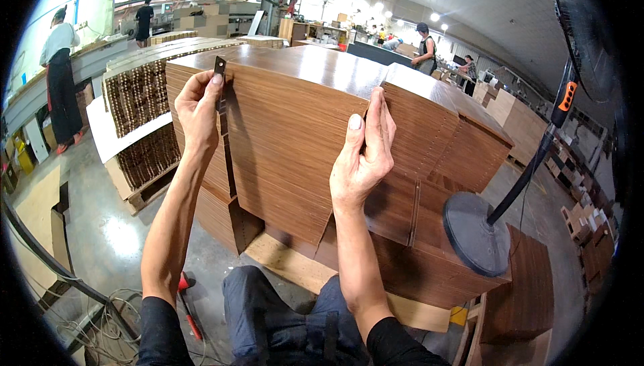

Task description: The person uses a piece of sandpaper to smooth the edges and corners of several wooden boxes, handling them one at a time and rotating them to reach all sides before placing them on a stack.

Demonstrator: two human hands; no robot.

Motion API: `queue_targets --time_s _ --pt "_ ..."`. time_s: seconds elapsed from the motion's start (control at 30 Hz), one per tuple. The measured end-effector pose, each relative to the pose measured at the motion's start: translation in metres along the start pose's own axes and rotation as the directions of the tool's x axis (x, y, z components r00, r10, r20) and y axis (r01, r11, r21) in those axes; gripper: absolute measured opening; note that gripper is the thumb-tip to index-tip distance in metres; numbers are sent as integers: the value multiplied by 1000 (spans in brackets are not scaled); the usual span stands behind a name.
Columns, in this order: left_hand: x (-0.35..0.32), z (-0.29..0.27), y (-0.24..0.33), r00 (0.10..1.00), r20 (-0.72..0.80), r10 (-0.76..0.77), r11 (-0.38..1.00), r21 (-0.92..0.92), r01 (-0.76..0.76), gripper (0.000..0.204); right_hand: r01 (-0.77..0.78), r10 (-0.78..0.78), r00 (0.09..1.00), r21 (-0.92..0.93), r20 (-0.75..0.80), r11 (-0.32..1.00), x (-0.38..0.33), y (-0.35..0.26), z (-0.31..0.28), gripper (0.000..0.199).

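A tall stack of brown wood-grain panels (pixel 292 144) stands in front of me, its edges forming a striped face. My left hand (pixel 199 108) is at the stack's left corner. Its thumb and fingers pinch a small dark flat strip with a hole (pixel 220 65), which points upward; its lower part is hidden by the hand. My right hand (pixel 365 154) is raised at the stack's right corner, fingers stretched upward and thumb apart. The palm side faces the panels, and I see nothing held in it.
At the right, a round grey base (pixel 476 232) carrying a black pole (pixel 530 171) rests on lower brown panels. Left stands a pallet of bundled strips (pixel 137 97). A red-handled tool (pixel 191 312) and loose cables (pixel 100 319) lie on the floor. Several people work farther back.
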State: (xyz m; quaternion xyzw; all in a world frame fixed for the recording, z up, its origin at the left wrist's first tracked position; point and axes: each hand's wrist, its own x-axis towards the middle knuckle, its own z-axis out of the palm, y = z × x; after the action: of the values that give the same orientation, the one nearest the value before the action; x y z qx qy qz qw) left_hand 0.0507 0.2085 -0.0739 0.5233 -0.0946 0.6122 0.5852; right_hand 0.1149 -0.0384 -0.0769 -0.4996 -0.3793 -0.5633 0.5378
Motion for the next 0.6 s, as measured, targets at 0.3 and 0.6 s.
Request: queue_targets --time_s 0.3,0.6 --pt "1 -3 -3 999 40 37 999 -9 -37 13 -10 10 1000 28 -22 1000 -7 0 3 41" --pt "-2 -4 -4 999 24 32 999 17 -32 13 7 -7 1000 0 18 1000 -18 1 -3 42"
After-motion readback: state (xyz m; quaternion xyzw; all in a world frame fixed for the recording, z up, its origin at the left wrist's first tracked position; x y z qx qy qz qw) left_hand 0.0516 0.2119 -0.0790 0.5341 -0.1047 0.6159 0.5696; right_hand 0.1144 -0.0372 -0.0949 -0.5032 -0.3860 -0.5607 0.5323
